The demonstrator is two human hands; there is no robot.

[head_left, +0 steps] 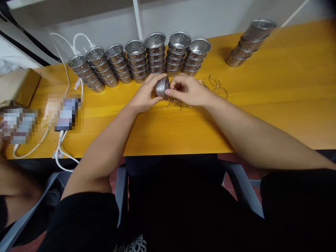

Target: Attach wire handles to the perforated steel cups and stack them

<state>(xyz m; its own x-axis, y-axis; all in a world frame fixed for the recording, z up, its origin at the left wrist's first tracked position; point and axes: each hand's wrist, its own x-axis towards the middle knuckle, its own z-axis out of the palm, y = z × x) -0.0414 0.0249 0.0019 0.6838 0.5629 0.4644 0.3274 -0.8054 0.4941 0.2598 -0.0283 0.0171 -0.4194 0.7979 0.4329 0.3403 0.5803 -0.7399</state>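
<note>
My left hand is wrapped round a small perforated metal cup, which is tipped on its side with its mouth toward the right. At that mouth my right hand has thumb and forefinger pinched together. What the pinch holds, if anything, is too small to make out. Thin curved wires lie on the table beneath and to the right of my hands. Just behind the hands stand stacks of similar perforated cups in a row.
Another, leaning stack of cups stands at the back right of the yellow wooden table. Left of me are a phone with white charging cables, a cardboard box and another person's arm beside a second blurred device.
</note>
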